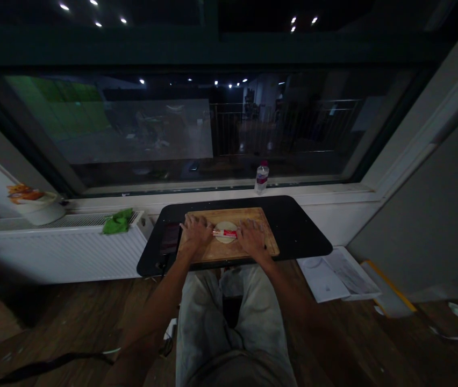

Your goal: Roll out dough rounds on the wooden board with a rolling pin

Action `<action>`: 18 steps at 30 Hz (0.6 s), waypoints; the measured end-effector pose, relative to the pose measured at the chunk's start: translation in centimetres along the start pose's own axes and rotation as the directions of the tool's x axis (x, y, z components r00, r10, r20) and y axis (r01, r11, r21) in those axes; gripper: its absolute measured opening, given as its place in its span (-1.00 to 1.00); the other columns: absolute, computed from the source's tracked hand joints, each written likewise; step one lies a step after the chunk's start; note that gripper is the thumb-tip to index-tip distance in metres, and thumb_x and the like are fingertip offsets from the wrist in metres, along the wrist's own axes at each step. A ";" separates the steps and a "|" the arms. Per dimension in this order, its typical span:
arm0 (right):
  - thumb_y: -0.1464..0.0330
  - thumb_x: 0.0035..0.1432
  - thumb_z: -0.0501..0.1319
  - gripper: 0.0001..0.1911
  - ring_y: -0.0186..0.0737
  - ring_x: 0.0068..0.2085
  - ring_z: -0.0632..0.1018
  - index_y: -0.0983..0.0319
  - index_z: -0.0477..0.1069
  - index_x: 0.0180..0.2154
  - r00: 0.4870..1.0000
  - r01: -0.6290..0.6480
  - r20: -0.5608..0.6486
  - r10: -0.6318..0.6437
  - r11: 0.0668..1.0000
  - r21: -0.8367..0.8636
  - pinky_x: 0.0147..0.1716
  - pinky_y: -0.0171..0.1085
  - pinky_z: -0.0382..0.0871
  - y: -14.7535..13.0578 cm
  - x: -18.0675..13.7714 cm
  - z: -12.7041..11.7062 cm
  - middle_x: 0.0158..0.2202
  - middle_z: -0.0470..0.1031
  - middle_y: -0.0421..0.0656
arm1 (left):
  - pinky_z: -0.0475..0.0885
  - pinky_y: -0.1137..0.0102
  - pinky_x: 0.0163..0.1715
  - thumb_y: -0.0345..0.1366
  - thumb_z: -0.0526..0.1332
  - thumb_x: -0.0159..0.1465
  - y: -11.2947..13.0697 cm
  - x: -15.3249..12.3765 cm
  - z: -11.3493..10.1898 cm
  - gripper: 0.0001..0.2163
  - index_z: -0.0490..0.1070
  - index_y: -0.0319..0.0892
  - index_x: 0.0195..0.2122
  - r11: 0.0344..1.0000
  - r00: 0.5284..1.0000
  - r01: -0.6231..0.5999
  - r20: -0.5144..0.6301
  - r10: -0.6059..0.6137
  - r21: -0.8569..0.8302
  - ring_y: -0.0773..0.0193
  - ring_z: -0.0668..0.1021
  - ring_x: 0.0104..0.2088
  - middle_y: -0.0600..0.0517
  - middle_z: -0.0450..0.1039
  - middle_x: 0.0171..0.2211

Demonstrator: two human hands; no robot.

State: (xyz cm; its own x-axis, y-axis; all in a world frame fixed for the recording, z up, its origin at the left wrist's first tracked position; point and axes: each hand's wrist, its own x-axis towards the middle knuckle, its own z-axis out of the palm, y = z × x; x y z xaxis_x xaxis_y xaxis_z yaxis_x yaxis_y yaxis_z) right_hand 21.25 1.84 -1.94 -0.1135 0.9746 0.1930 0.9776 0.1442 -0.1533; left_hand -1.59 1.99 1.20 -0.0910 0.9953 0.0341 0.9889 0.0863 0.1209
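Observation:
A round, flat piece of dough (pixel 226 240) lies on a wooden cutting board (pixel 213 253). Across it rests a rolling pin (pixel 229 233) with a red-and-white printed label around its middle. The palm of my left hand (pixel 197 232) is over the pin's left end, its fingers stretched forward and spread above the board. On the other end lies my right hand (pixel 252 236), also with fingers extended and apart. Both hands hide the pin's ends. The far and near edges of the dough show past the pin.
Beneath the board is a black table (pixel 301 228), with a dark flat object (pixel 170 238) at its left. A bottle (pixel 261 178) stands on the windowsill. A green cloth (pixel 118 221) hangs over the radiator (pixel 92 252). An open white box (pixel 350 271) lies on the floor at right.

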 end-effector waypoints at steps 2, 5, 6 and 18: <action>0.19 0.65 -0.02 -0.41 0.17 0.51 0.35 0.20 0.47 0.48 1.000 -0.001 0.003 0.001 1.000 0.000 0.52 0.13 0.11 0.0 0.0 -0.1 0.53 0.43 0.08 | 0.07 -0.51 0.50 0.08 0.08 0.57 0.1 0.1 -0.1 -0.38 0.41 -0.17 0.49 1.000 1.000 0.017 -0.019 -0.017 -0.008 -0.54 -0.01 0.67 -0.44 0.13 0.63; 0.19 0.64 -0.02 -0.41 0.17 0.48 0.39 0.20 0.49 0.47 1.000 0.004 0.024 -0.005 1.000 0.007 0.49 0.10 0.13 0.1 0.6 -0.2 0.50 0.46 0.08 | 0.05 -0.45 0.53 0.08 0.08 0.56 0.1 0.6 0.0 -0.40 0.44 -0.15 0.46 1.000 1.000 0.010 -0.014 -0.010 -0.013 -0.51 -0.02 0.68 -0.40 0.15 0.63; 0.18 0.64 -0.01 -0.41 0.17 0.47 0.40 0.18 0.48 0.48 1.000 0.002 0.029 -0.003 1.000 0.010 0.49 0.09 0.14 0.2 0.9 -0.2 0.49 0.47 0.08 | 0.04 -0.45 0.53 0.08 0.09 0.55 0.1 0.9 0.1 -0.40 0.45 -0.14 0.46 1.000 1.000 0.003 -0.010 -0.003 -0.014 -0.51 -0.02 0.68 -0.38 0.17 0.62; 0.13 0.60 0.04 -0.33 0.24 0.53 0.33 0.23 0.38 0.55 0.992 -0.029 0.120 0.027 0.999 0.021 0.54 0.14 0.03 0.9 5.8 -0.1 0.55 0.39 0.13 | 0.05 -0.30 0.56 0.00 0.03 0.57 0.4 6.1 1.8 -0.46 0.55 -0.09 0.40 1.000 1.000 0.021 0.018 -0.021 0.022 -0.39 0.10 0.66 -0.26 0.37 0.54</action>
State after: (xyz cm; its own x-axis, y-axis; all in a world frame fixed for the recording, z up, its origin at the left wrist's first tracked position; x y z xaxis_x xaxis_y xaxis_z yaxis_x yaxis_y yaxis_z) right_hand 21.54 7.56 -0.87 -0.1079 0.9916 0.0709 0.9766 0.1190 -0.1793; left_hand -1.58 8.13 -0.29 -0.1096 0.9939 0.0141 0.9892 0.1077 0.0997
